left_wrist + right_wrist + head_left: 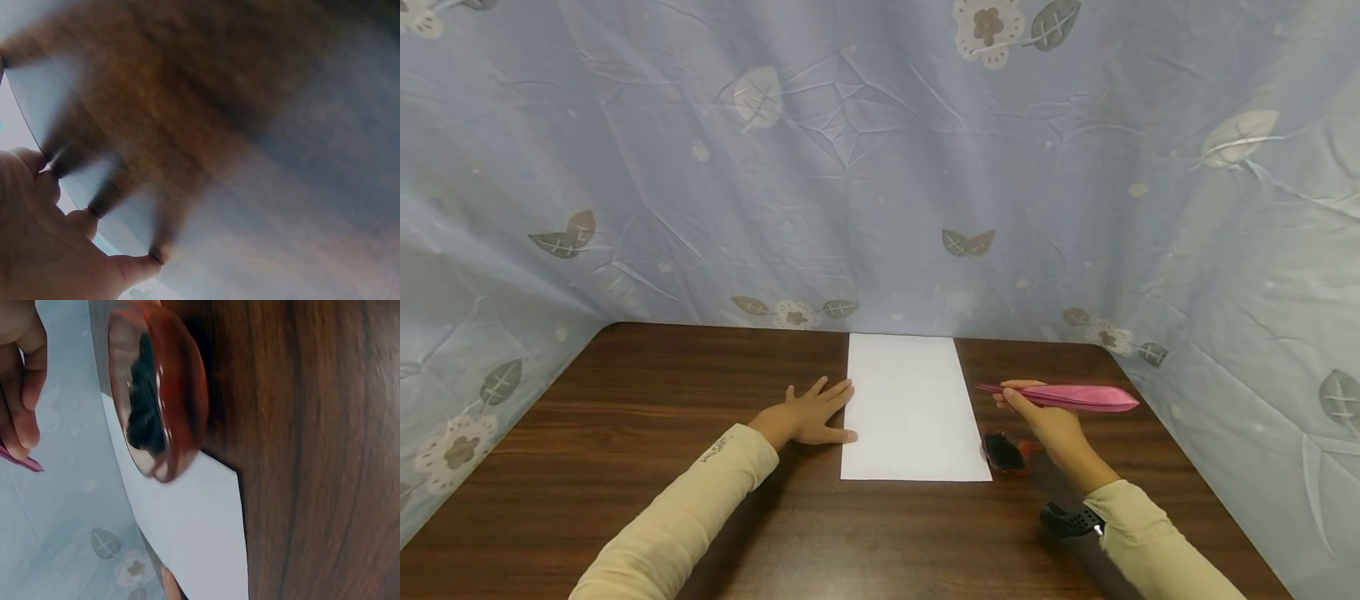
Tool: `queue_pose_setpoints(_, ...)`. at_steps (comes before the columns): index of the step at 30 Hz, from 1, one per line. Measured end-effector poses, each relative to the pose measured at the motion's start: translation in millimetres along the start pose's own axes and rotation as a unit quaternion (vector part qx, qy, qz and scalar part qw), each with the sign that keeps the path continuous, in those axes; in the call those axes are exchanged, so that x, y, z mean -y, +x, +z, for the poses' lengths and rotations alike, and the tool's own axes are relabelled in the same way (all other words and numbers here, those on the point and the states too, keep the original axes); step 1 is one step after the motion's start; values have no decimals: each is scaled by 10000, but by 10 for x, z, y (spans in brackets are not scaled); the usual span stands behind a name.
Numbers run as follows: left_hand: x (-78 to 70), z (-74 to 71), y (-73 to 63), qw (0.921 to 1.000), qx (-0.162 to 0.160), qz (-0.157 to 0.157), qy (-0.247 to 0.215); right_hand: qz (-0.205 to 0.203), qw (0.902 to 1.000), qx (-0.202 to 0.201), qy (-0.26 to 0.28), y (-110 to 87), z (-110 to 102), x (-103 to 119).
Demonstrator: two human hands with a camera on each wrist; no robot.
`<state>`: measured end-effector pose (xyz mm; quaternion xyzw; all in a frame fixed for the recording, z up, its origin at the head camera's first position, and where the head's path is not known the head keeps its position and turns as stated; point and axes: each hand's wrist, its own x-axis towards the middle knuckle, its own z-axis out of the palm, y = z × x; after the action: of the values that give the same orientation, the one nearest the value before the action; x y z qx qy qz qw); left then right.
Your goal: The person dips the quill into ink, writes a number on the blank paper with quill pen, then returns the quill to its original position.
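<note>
A blank white sheet of paper (913, 417) lies on the dark wooden table (880, 533). My left hand (812, 417) rests flat with fingers spread at the paper's left edge, fingertips and thumb tip over it. In the left wrist view, the left hand (50, 237) shows at lower left above a blurred surface. My right hand (1048, 421) pinches a pink feather-shaped quill (1075, 397) near its thin end, which points left toward the paper. Below the right hand stands a reddish-brown dish (184, 394) with dark, glossy contents (145, 406).
Pale blue fabric (880, 167) with leaf and flower prints hangs behind the table and along both sides. A black strap (1071, 521) sits at the right wrist. The dish stands close to the paper's lower right corner.
</note>
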<state>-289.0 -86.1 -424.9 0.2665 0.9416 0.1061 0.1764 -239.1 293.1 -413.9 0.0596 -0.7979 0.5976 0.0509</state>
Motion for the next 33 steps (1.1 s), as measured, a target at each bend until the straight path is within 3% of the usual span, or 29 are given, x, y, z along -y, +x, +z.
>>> queue_pose_setpoints(7, 20, 30, 21, 10000, 0, 11, 72, 42, 9999, 164, 8, 6, -116, -31)
queue_pose_setpoints(16, 17, 28, 12, 10000, -21, -9, 25, 286, 9960, 453, -717, -79, -246, -42)
queue_pose_setpoints(26, 4, 13, 5, 10000, -23, -22, 38, -227, 9856, 1131, -1236, -202, -389, -146)
queue_pose_setpoints(33, -4, 16, 0, 10000, -21, -40, 29, -663, 9789, 1479, -1249, -238, -443, -205)
